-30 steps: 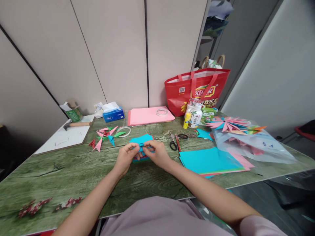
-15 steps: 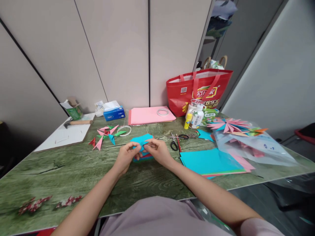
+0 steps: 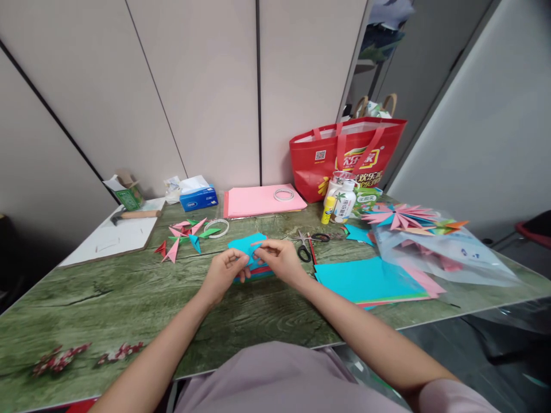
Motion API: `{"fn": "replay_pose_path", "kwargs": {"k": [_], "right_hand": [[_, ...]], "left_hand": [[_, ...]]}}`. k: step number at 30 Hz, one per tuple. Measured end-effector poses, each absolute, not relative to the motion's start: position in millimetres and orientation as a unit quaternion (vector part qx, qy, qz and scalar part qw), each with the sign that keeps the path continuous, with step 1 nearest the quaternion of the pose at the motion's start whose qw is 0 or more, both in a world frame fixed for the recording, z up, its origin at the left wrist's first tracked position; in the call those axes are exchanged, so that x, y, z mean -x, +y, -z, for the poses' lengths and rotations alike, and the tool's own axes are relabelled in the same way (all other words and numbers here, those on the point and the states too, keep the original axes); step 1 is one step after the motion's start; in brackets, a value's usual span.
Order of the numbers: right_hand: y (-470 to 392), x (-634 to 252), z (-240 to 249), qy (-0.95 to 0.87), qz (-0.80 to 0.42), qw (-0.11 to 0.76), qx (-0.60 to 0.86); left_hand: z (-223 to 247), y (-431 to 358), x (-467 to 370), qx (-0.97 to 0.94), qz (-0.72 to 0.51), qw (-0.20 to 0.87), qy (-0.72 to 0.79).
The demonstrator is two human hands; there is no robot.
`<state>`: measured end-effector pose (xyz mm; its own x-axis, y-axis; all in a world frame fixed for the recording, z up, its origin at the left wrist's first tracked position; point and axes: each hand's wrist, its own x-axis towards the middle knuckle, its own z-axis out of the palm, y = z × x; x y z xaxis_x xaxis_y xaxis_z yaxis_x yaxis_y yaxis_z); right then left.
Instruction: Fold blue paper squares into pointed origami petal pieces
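Note:
A small piece of blue paper (image 3: pixel 247 243) is pinched between my two hands near the middle of the table. My left hand (image 3: pixel 225 272) grips its left side with thumb and fingers. On its right side, the thumb and fingertips of my right hand (image 3: pixel 282 261) close on it. Beneath the hands lies a small stack of coloured paper (image 3: pixel 260 276), with red and blue edges showing; the fingers hide much of it. Scissors (image 3: pixel 304 252) with black handles and a red pencil (image 3: pixel 311 250) lie just right of my right hand.
Folded paper pieces (image 3: pixel 188 236) and a tape roll (image 3: pixel 216 228) lie left. Behind are a tissue box (image 3: pixel 199 198) and pink paper (image 3: pixel 262 202). Blue sheets (image 3: pixel 365 281), a glue stick (image 3: pixel 328 210), a white bottle (image 3: pixel 343 203), a red bag (image 3: pixel 307 166) and a paper flower (image 3: pixel 398 217) are right. A hammer (image 3: pixel 138 214) lies far left.
Both hands stay on the blue paper, and its visible shape has shifted slightly, lying flatter at the top. My right hand has moved a little. The camera view has shifted slightly.

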<state>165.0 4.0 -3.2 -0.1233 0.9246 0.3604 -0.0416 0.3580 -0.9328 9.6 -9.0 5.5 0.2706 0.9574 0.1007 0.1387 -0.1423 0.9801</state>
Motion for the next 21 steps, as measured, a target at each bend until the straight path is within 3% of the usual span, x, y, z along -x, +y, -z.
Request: {"fn": "replay_pose_path", "kwargs": {"k": [11,21], "right_hand": [[1.9,-167.6,-1.0,-0.593,-0.451,0.571,0.345],[1.1,-167.2,-4.7,-0.594,-0.49,0.552,0.319]], "left_hand": [[-4.9,-11.0,-11.0,-0.635,-0.409,0.505,0.418],[-6.5,-15.0,-11.0,-0.663,-0.454,0.395,0.446]]}}
